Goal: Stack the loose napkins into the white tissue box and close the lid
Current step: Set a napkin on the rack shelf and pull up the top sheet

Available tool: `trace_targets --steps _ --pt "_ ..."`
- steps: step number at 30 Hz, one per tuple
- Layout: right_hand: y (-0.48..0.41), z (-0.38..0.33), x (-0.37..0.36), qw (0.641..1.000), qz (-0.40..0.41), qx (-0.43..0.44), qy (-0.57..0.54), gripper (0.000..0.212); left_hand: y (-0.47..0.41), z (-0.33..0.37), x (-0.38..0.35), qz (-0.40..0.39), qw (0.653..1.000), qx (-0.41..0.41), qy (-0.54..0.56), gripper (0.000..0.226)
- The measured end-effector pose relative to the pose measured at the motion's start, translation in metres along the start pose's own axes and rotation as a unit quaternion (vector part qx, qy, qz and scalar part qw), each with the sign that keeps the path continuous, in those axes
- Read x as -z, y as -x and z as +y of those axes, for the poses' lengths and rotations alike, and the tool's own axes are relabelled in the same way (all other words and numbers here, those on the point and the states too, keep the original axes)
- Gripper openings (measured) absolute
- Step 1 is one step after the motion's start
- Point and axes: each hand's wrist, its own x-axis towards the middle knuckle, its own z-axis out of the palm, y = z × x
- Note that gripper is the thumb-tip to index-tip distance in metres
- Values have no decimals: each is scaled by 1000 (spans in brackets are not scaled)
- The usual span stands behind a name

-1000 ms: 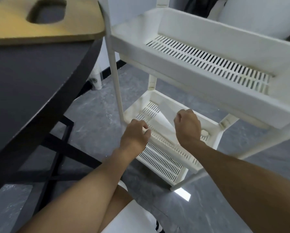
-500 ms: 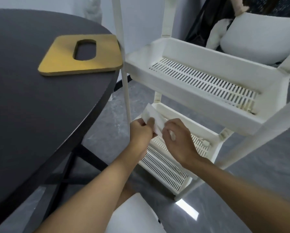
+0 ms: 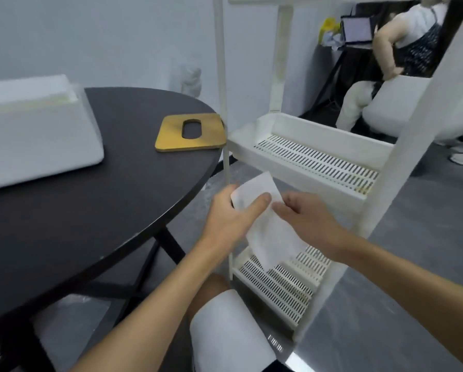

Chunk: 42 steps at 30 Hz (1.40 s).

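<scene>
Both hands grip thin white paper napkin (image 3: 265,224): left hand (image 3: 226,217), right hand (image 3: 305,218). Open white tissue box (image 3: 37,135) at 10 o'clock on round black tabletop (image 3: 104,210), left hand nearer.

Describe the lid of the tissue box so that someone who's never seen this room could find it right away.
Start at the round black table on the left, where the white tissue box sits. Follow the far edge toward the white plastic rack: the lid lies flat there, apart from the box. It is the only gold-coloured thing, a thin rounded square with an oval hole in its middle.
</scene>
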Motion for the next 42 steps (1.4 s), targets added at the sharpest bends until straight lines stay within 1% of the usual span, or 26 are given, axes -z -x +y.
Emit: trace_targets --steps 3,6,8,9,11,13,14,16,17,19,20,22,25,28,31,34,36,39,42 --pt "9 -30 16 998 -5 53 23 28 11 38 14 20 993 -89 -80 9" --pt "14 -65 29 992 0 122 30 27 19 75 30 57 981 -138 -121 16" --pt "16 -89 36 988 -13 153 -29 13 26 100 44 95 977 -154 -114 15" --pt "16 -95 41 986 -23 152 -70 8 28 108 50 114 976 -155 -98 15" --pt "14 -112 48 977 -51 157 -132 12 31 128 67 162 973 -154 -52 15" --pt "8 -133 49 971 -56 160 -170 8 35 146 88 197 969 -148 -14 16" --pt "4 -147 46 967 -55 162 -187 4 38 154 100 211 966 -149 -10 14" --pt "-7 -179 35 960 -58 166 -217 3 42 167 128 235 958 -160 -27 7" --pt "-15 -195 27 958 -64 172 -222 3 44 173 144 245 954 -164 -46 11" --pt "-30 -230 9 953 -81 189 -221 4 46 182 178 261 946 -160 -110 34" --pt "-38 -246 -2 952 -86 198 -215 5 47 186 195 266 940 -154 -145 42" --pt "-57 -277 -25 955 -81 218 -184 10 47 194 228 273 928 -153 -205 42" --pt "-87 -311 -62 958 -91 234 -137 19 38 197 272 305 910 -142 -240 28" --pt "-112 -329 -98 959 -108 244 -93 11 23 188 309 331 900 -119 -256 12" --pt "-132 -332 -124 962 -113 242 -64 3 9 174 332 330 896 -94 -280 13" --pt "-147 -327 -142 964 -105 244 -31 4 -2 159 342 324 898 -70 -289 11" --pt "-153 -322 -151 960 -89 265 9 9 -6 151 344 315 898 -52 -304 9" --pt "-160 -316 -159 957 -68 277 59 23 -10 143 344 299 897 -48 -322 11" --pt "-163 -314 -162 956 -74 268 90 25 -10 138 345 276 888 -52 -364 9"
